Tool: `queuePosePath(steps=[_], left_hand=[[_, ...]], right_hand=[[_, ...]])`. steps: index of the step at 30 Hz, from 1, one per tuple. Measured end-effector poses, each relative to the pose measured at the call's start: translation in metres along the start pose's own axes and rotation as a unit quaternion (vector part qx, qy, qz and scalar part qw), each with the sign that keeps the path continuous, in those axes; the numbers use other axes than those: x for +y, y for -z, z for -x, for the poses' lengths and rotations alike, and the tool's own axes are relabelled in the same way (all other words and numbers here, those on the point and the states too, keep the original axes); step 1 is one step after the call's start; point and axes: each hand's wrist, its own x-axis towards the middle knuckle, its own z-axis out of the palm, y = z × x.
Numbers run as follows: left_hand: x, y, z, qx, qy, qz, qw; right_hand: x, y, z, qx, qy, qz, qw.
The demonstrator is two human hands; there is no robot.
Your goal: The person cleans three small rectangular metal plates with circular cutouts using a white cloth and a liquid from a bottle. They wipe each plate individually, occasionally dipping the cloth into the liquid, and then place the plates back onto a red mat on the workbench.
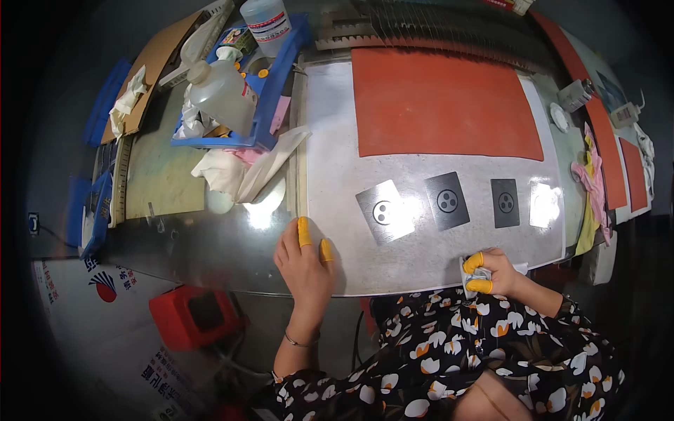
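Observation:
My left hand (306, 263) lies on the table near its front edge, fingers apart, with yellow finger cots on two digits and nothing held. My right hand (495, 272), also in yellow finger cots, pinches a crumpled pale wipe (468, 278) at the front edge; whether something else is under it I cannot tell. Beyond the hands lie several flat rectangular plates in a row, each tilted a little differently: a shiny plate (385, 212), a dark grey plate (447, 201), a narrower dark plate (505, 203) and a plate whitened by glare (545, 204). A ring with three dots marks the dark ones.
Behind the plates lies an orange-red mat (446, 105), with a dark toothed rack (449, 31) beyond. At left stand a blue basket (225, 142) holding bottles and white cloths (246, 170). Pink and yellow rags (590, 189) lie at right near a small bottle (576, 95).

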Motion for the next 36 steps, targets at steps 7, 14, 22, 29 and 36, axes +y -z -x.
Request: queuePosePath(steps=[7,14,22,29,36], left_hand=[[-0.004,-0.003,0.004,-0.002,-0.006,-0.008,1.000],[-0.003,0.001,0.001,-0.024,0.017,-0.002,1.000],[-0.003,0.003,0.002,-0.042,0.032,-0.001,0.999],[-0.001,0.007,-0.003,-0.045,0.041,0.034,0.998],[-0.002,0.006,-0.002,-0.068,0.044,0.019,0.997]], right_hand=[[-0.006,0.000,-0.002,-0.008,-0.043,-0.019,0.999],[-0.006,-0.001,0.002,0.003,-0.050,0.000,0.999],[-0.004,0.001,0.001,-0.006,-0.075,-0.009,0.997],[-0.004,0.002,0.002,-0.011,-0.091,0.001,0.996],[0.003,0.006,0.003,-0.024,-0.086,-0.006,0.996]])
